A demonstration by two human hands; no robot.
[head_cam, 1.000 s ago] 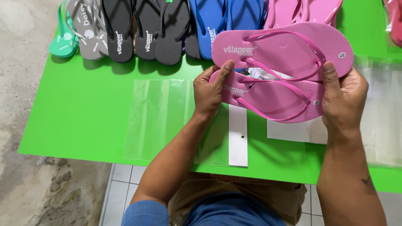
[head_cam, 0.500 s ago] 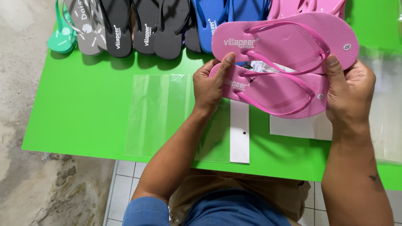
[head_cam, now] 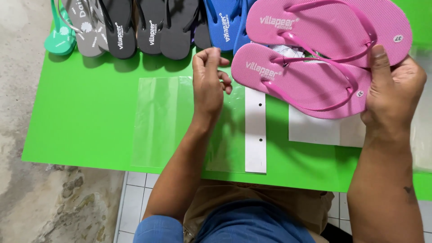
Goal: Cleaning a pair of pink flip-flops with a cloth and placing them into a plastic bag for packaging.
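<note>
My right hand [head_cam: 390, 92] grips a pair of pink flip-flops [head_cam: 310, 67] by their toe ends, one sandal stacked partly over the other, soles tilted up above the green table [head_cam: 81, 117]. My left hand [head_cam: 209, 83] hovers just left of the pair's heel ends, fingers loosely curled, holding nothing. Below it lies a clear plastic bag [head_cam: 162, 121] with a white card header strip [head_cam: 255, 130] flat on the table. A crumpled bit of clear plastic shows between the pink straps.
A row of flip-flops lines the far edge: a teal one [head_cam: 58, 36], grey [head_cam: 85, 27], black [head_cam: 148, 27] and blue [head_cam: 222, 24]. A white sheet [head_cam: 324, 130] lies under the pink pair. More clear bags sit at the right edge [head_cam: 423, 135]. Concrete floor lies to the left.
My left hand has let go of the pink pair's heel end and pulled back to the left. My right hand now holds the pair alone.
</note>
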